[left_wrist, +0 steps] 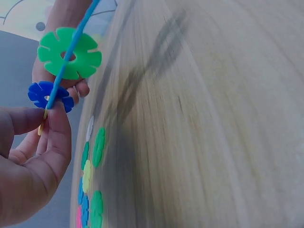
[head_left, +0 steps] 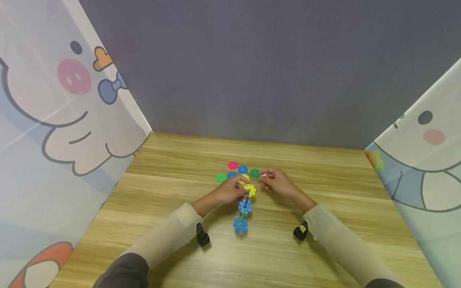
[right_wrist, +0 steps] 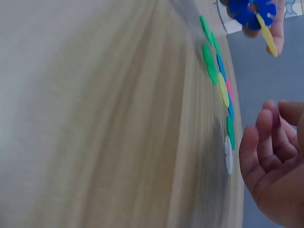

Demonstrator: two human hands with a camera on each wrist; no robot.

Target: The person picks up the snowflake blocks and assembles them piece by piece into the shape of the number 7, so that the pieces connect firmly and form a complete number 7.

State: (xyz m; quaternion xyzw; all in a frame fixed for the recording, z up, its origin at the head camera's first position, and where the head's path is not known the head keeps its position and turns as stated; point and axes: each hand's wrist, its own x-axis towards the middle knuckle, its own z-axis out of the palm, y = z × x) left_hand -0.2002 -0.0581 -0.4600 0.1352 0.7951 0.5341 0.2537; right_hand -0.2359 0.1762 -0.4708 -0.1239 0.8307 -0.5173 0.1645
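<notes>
Snowflake discs threaded on a thin rod point(head_left: 245, 208) hang from your left hand point(head_left: 230, 191) just above the wooden table point(head_left: 173, 188), a yellow disc point(head_left: 249, 189) nearest your fingers, a blue disc point(head_left: 245, 206) below it and another blue one point(head_left: 240, 225) at the near end. Your left thumb and forefinger pinch the rod's top end, as the left wrist view shows, with a blue disc point(left_wrist: 49, 96) and a green disc point(left_wrist: 69, 52) strung along the blue rod point(left_wrist: 71, 52) beyond your fingertips. Your right hand point(head_left: 279, 183) hovers just beside, its fingers loosely curled and grasping nothing, palm bare in the right wrist view point(right_wrist: 270, 166). Loose discs point(head_left: 237, 172) in pink, blue, green and yellow lie flat in a small cluster on the table just beyond both hands, a white disc point(right_wrist: 228, 154) among them near your right fingertips.
</notes>
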